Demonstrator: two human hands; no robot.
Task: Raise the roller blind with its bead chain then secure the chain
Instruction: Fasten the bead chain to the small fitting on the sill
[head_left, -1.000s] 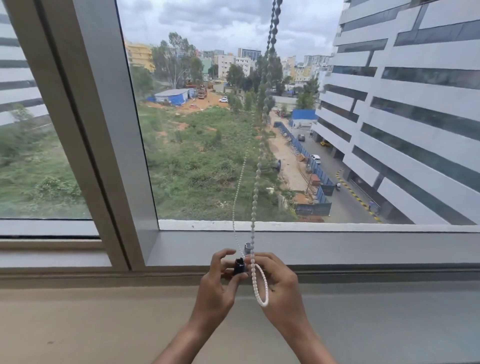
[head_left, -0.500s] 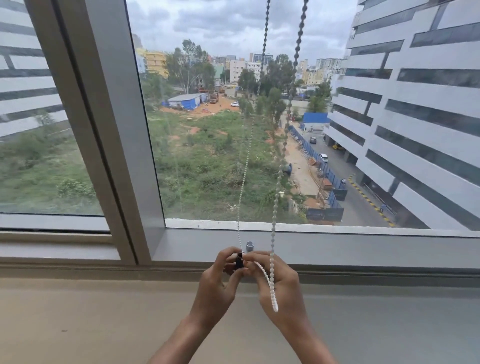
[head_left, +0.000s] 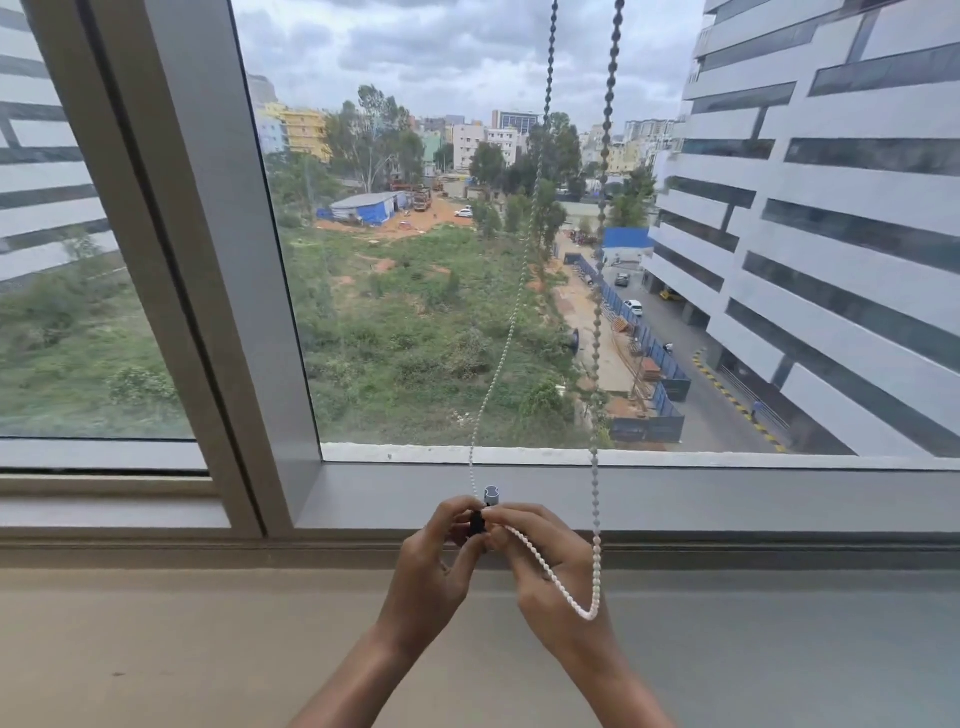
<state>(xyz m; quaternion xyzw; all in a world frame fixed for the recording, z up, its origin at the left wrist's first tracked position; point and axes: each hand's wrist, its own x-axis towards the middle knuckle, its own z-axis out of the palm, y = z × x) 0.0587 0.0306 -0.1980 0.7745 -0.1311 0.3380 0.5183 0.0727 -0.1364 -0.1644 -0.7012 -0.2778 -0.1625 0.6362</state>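
A white bead chain hangs in two strands in front of the window glass. Its bottom loop droops over the back of my right hand. My left hand pinches a small black clip against the lower window frame, just below a small grey round fitting. My right hand's thumb and forefinger pinch the chain right at that clip. The roller blind itself is out of view above the frame.
The grey window frame runs across behind my hands, with a thick upright mullion to the left. A wide beige sill lies under my forearms. Outside are a field, a road and a tall building.
The view has shifted, so the two chain strands now hang further apart and the loop has swung to the right of my right hand. Both hands stay pinched at the clip.
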